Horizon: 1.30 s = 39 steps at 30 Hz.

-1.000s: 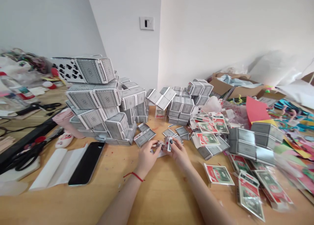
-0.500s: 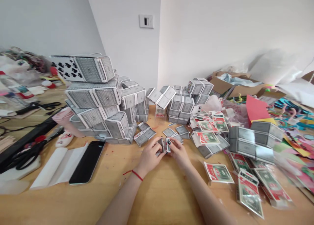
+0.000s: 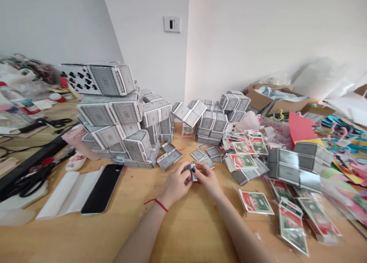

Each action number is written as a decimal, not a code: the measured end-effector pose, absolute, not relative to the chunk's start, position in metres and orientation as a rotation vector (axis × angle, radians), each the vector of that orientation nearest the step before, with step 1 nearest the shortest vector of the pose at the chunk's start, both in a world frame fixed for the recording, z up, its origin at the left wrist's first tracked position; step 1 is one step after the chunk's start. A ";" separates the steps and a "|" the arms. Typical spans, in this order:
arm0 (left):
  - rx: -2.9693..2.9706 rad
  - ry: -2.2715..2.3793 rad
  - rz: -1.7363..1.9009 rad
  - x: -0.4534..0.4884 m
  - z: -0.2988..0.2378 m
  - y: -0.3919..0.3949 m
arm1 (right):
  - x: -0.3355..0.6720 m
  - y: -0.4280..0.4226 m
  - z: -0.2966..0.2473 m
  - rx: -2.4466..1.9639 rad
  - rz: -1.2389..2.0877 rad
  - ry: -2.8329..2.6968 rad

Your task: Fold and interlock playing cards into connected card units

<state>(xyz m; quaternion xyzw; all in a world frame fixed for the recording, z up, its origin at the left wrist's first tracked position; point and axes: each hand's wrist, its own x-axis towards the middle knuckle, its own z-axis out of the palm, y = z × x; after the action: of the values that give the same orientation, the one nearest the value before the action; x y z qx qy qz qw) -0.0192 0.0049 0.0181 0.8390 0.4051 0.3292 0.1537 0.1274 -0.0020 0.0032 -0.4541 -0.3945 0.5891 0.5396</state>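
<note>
Small folded playing cards [image 3: 194, 174] are between my two hands at the middle of the table, a white face with a dark mark showing. My left hand [image 3: 177, 182], with a red string on its wrist, is closed on their left side. From the right, my right hand [image 3: 207, 177] pinches the same cards. The fingers hide most of them, so I cannot tell how many there are. Just beyond lie flat grey-backed card pieces [image 3: 169, 156] and more card pieces [image 3: 204, 156].
A tall stack of card blocks [image 3: 110, 112] stands at left, lower card blocks [image 3: 213, 121] at back right. A phone [image 3: 101, 188], white paper [image 3: 69, 194] and black scissors [image 3: 34, 177] lie left. Several red-green card boxes [image 3: 256, 202] and coloured paper [image 3: 301, 129] lie right.
My right hand has moved slightly left towards my left hand. The cards between the hands are closer together and turned a little.
</note>
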 end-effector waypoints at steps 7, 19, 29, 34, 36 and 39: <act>2.416 1.176 0.933 -0.018 0.018 0.003 | 0.126 -0.003 0.000 -1.076 1.413 -0.982; 2.331 1.162 1.024 -0.013 0.019 -0.002 | 0.117 -0.006 0.000 -0.809 1.672 -0.686; 2.346 1.061 1.010 -0.014 0.022 -0.003 | 0.117 -0.009 0.002 -0.786 1.655 -0.630; 2.131 0.977 0.986 -0.013 0.032 -0.006 | 0.121 -0.007 0.004 -0.871 1.470 -0.754; 1.952 0.969 1.020 -0.014 0.034 -0.005 | 0.123 -0.005 0.005 -0.916 1.366 -0.848; 1.552 1.006 1.075 -0.014 0.032 0.000 | 0.127 -0.004 0.007 -0.922 1.232 -0.978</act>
<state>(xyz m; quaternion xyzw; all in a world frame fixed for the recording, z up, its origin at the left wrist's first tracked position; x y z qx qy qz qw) -0.0138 0.0003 0.0318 0.6363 0.4124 0.4406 0.4806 0.1268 -0.0042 0.0068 -0.3997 -0.4242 0.5341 0.6124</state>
